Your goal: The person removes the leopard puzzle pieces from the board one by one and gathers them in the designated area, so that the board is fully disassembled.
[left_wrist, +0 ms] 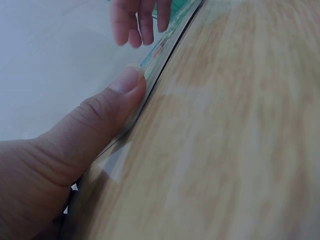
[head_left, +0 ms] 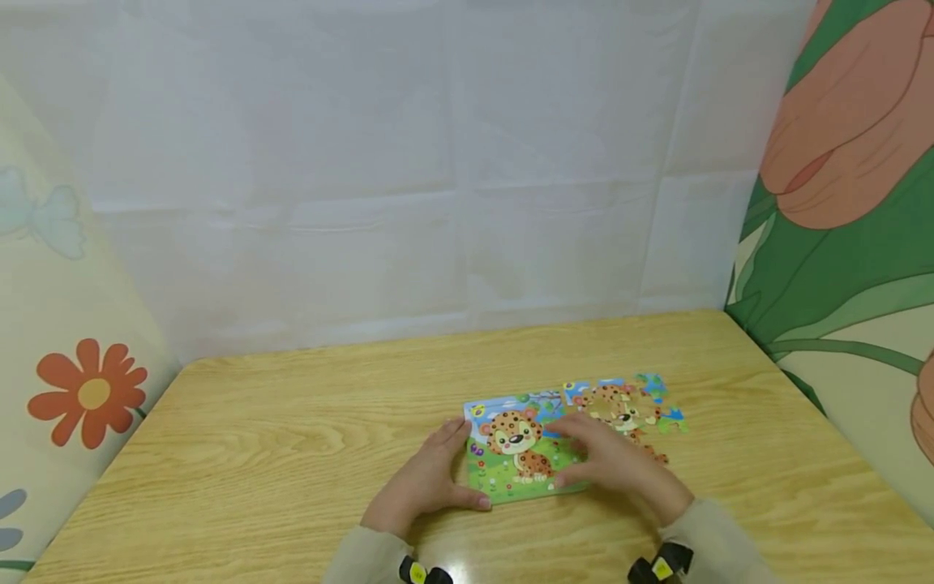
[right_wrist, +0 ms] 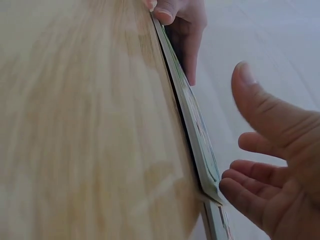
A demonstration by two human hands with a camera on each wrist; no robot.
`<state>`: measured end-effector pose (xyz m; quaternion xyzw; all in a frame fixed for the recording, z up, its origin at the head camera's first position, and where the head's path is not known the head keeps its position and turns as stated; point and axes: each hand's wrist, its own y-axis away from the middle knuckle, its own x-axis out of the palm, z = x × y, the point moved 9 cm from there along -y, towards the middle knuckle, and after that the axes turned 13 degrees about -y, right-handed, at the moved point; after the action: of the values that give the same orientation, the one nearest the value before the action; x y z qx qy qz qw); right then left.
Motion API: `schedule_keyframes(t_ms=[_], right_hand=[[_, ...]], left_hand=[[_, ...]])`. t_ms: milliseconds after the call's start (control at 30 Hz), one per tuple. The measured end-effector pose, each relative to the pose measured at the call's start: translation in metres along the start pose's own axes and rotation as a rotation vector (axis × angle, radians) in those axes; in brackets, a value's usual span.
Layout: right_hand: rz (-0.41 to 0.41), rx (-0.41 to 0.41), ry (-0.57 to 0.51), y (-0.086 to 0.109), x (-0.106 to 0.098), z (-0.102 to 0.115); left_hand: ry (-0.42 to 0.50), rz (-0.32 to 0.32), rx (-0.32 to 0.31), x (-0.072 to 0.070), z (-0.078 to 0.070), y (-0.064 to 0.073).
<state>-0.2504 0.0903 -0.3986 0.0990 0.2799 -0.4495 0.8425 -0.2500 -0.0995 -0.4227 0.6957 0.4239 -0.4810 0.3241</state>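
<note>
A flat board with a spotted leopard cub picture (head_left: 516, 438) lies on the table in the head view. My left hand (head_left: 430, 478) holds it at its left side, fingers along the left edge and thumb at the near left corner. In the left wrist view that thumb (left_wrist: 120, 95) presses on the board's near edge. My right hand (head_left: 609, 458) hovers over the board's right side, fingers spread and holding nothing. Right of the board is a partly assembled leopard jigsaw puzzle (head_left: 623, 414), some of it hidden behind my right hand.
Loose green and blue puzzle pieces (head_left: 673, 418) lie at the jigsaw's right side. The wooden table (head_left: 292, 438) ends at a white sheet (head_left: 328, 162) at the back. Walls painted with flowers stand on the left and right.
</note>
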Motion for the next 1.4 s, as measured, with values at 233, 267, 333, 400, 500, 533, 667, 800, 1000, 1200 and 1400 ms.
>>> schedule_keyframes(t_ms=[233, 267, 333, 400, 500, 533, 667, 800, 1000, 1200, 1400], right_hand=[[0.018, 0.028, 0.092, -0.004, 0.004, -0.002], [0.02, 0.036, 0.101, -0.005, 0.004, -0.002], [0.022, 0.052, 0.125, -0.005, 0.004, -0.002], [0.028, 0.067, 0.138, -0.006, 0.005, -0.003], [0.033, 0.093, 0.152, -0.008, 0.005, -0.004], [0.034, 0.104, 0.154, -0.009, 0.005, -0.004], [0.036, 0.153, 0.159, -0.014, 0.007, -0.003], [0.034, 0.203, 0.169, -0.019, 0.009, -0.001], [0.04, 0.251, 0.178, -0.026, 0.011, -0.001], [0.068, 0.288, 0.221, -0.03, 0.011, -0.004], [0.078, 0.301, 0.221, -0.032, 0.012, -0.004]], left_hand=[[0.007, -0.001, 0.0, 0.0, -0.001, 0.0], [0.006, -0.001, -0.001, 0.0, -0.001, 0.0], [0.004, -0.001, -0.003, 0.0, -0.001, -0.001], [0.002, 0.002, -0.006, 0.0, -0.001, -0.001], [0.009, -0.003, 0.002, 0.0, -0.002, -0.002], [0.012, -0.005, 0.003, 0.0, -0.003, -0.002], [0.02, -0.007, 0.0, 0.0, -0.003, -0.002], [0.018, -0.004, -0.005, 0.001, -0.002, -0.002], [0.012, -0.003, -0.01, 0.001, 0.0, -0.002], [0.019, -0.007, -0.008, 0.001, 0.0, -0.001], [0.025, -0.011, -0.016, 0.001, 0.0, 0.0]])
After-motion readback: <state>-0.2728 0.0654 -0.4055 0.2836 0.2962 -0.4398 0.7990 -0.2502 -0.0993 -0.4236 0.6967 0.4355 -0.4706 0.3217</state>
